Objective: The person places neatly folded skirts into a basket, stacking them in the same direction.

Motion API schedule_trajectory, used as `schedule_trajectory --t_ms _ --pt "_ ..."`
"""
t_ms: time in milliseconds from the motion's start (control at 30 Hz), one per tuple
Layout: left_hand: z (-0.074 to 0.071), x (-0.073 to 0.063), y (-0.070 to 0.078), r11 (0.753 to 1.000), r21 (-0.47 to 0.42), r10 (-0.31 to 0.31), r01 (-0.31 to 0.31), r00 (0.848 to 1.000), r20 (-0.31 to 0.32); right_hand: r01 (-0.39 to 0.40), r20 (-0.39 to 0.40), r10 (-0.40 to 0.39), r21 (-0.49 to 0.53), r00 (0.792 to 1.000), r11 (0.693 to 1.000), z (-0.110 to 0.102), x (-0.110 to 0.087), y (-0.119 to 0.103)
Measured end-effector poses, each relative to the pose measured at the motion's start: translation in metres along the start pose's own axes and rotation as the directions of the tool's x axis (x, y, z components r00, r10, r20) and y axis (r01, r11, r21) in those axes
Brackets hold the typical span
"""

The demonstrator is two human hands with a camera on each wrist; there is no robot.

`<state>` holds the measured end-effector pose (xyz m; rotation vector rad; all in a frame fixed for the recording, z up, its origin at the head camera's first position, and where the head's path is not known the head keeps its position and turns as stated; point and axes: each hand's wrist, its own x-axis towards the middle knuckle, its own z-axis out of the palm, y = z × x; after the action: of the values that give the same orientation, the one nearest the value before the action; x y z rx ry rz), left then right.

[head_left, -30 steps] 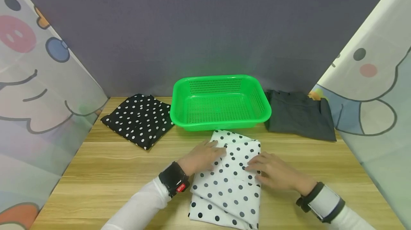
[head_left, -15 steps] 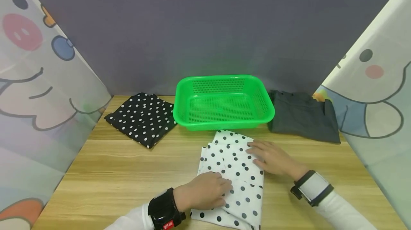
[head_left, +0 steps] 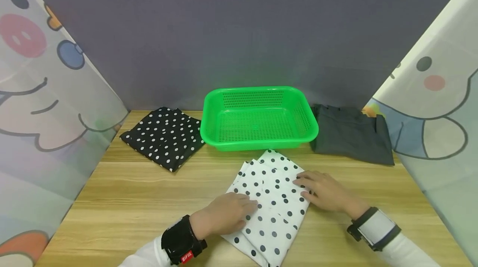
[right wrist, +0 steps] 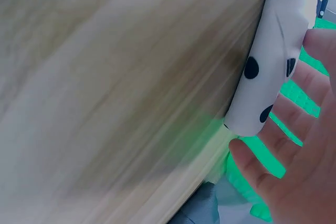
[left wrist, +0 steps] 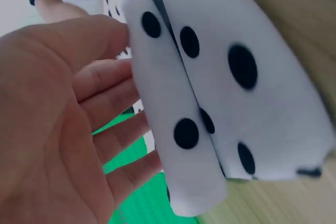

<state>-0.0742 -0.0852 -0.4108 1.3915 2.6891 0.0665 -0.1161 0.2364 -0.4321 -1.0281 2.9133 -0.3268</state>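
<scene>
Room to pass between black cloth (head_left: 164, 136) and white cloth (head_left: 274, 213); green basket (head_left: 257, 144) blocks way beyond.

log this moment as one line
left hand: on white cloth; right hand: at its right edge; basket: beyond, between black cloth and grey cloth

A white cloth with black polka dots (head_left: 274, 207) lies folded flat in several layers on the wooden table (head_left: 142, 213), just in front of the green basket (head_left: 257, 144), set slantwise with its far end angled to the right. Its layers are staggered at the far and near ends, with slight wrinkles across the top. The left hand (head_left: 229, 213) rests on its left side; the right hand (head_left: 324, 190) touches its right edge, where the fold is rounded.
</scene>
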Motion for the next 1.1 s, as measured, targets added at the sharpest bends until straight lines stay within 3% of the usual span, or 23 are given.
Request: schedule_trajectory --t_ms 167,400,667,933,1100 --pt "0.002 -0.001 -0.010 0.999 0.035 -0.012 0.013 0.999 -0.036 0.045 -0.032 -0.045 -0.016 0.998 0.999 0.002 -0.004 -0.001" --pt "0.002 -0.002 -0.028 0.993 0.101 -0.062 0.064 0.998 -0.020 0.026 -0.024 -0.026 0.002 0.999 1.000 0.002 -0.007 -0.006" --pt "0.004 0.000 -0.040 0.988 0.142 -0.048 0.068 0.990 -0.135 0.051 -0.021 -0.052 -0.059 0.998 0.997 0.001 -0.006 -0.013" --pt "0.001 -0.002 -0.046 0.986 0.140 -0.078 0.086 0.995 -0.064 0.065 -0.012 -0.066 -0.046 0.998 0.997 0.000 -0.006 -0.024" --pt "0.004 0.000 -0.052 0.991 0.113 -0.066 0.074 0.995 -0.071 0.106 -0.059 -0.108 -0.026 0.992 0.994 0.003 -0.005 -0.027"
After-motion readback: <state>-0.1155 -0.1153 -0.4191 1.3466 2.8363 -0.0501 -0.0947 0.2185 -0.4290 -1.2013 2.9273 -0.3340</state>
